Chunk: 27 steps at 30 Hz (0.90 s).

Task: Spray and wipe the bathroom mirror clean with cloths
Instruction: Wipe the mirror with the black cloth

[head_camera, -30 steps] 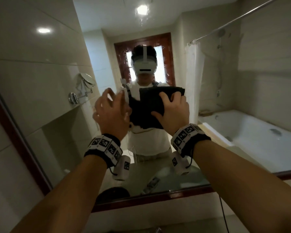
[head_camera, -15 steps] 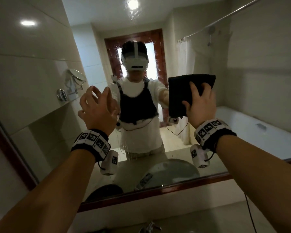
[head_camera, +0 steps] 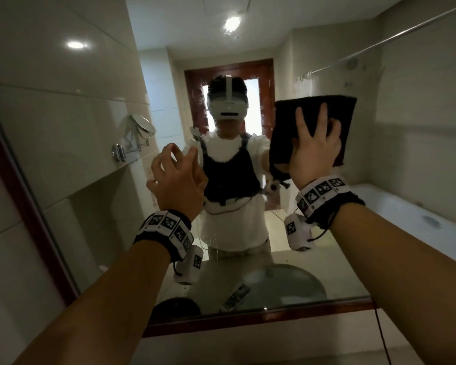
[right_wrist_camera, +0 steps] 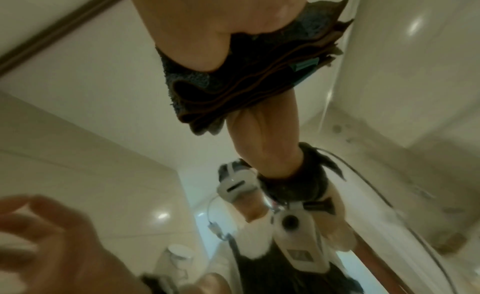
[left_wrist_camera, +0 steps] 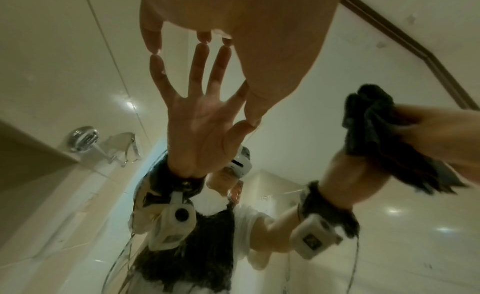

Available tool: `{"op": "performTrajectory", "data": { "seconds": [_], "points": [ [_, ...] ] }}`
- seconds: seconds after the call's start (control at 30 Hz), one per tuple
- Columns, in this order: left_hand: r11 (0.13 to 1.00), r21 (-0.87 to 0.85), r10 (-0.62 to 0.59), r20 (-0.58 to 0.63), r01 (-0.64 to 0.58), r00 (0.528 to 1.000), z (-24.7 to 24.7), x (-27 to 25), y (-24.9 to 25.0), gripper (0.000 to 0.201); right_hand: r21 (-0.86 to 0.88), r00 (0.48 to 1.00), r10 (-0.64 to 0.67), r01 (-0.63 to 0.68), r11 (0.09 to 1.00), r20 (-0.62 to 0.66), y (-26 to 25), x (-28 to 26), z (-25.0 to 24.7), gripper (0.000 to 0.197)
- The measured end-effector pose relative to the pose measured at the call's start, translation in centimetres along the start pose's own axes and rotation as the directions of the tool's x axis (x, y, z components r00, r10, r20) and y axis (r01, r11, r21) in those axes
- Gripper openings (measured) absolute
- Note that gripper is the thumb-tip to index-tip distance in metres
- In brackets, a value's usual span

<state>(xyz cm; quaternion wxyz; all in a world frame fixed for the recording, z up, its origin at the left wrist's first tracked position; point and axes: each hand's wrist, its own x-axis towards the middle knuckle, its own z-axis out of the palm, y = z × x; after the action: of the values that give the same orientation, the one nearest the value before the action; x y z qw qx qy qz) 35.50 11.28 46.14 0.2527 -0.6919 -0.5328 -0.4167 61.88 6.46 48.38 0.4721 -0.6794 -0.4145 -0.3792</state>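
Note:
The bathroom mirror [head_camera: 90,133] fills the head view in a dark wooden frame [head_camera: 248,319]. My right hand [head_camera: 313,146] presses a dark folded cloth [head_camera: 287,119] flat on the glass with straight, spread fingers, right of my reflected head. The cloth's lower corner hangs below the palm. The right wrist view shows the cloth [right_wrist_camera: 233,89] squeezed between my palm [right_wrist_camera: 207,21] and the glass. My left hand [head_camera: 178,175] holds nothing. Its spread fingertips [left_wrist_camera: 155,47] touch the mirror at chest height of the reflection, to the left of the cloth.
Water streaks and drops [head_camera: 211,246] sit on the glass below my left wrist. The mirror reflects a round wall-mounted shaving mirror [head_camera: 140,125], the sink basin [head_camera: 282,285], a bathtub [head_camera: 419,225] and a shower curtain rail [head_camera: 379,43].
My right hand has slid the cloth across the glass to the right and upward, from the reflected chest to beside the reflected head. My left hand stays at about the same spot.

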Motion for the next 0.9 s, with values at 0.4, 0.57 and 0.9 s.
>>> {"op": "performTrajectory", "data": {
  "seconds": [0.4,0.57,0.9],
  "points": [
    [1.000,0.017,0.008,-0.004,-0.008,1.000,0.2,0.2,-0.3,0.072,0.084,0.774,-0.601,0.598,0.797,0.197,-9.0,-0.4,1.8,0.068],
    [1.000,0.007,0.009,-0.018,-0.009,1.000,0.2,0.1,-0.3,0.071,0.083,0.928,-0.368,0.363,0.928,0.055,-5.3,4.2,0.2,0.061],
    [1.000,0.008,-0.005,0.014,0.005,1.000,0.2,0.1,-0.1,0.080,0.091,0.879,-0.455,0.446,0.890,0.145,-10.3,5.2,-0.7,0.079]
  ]
}}
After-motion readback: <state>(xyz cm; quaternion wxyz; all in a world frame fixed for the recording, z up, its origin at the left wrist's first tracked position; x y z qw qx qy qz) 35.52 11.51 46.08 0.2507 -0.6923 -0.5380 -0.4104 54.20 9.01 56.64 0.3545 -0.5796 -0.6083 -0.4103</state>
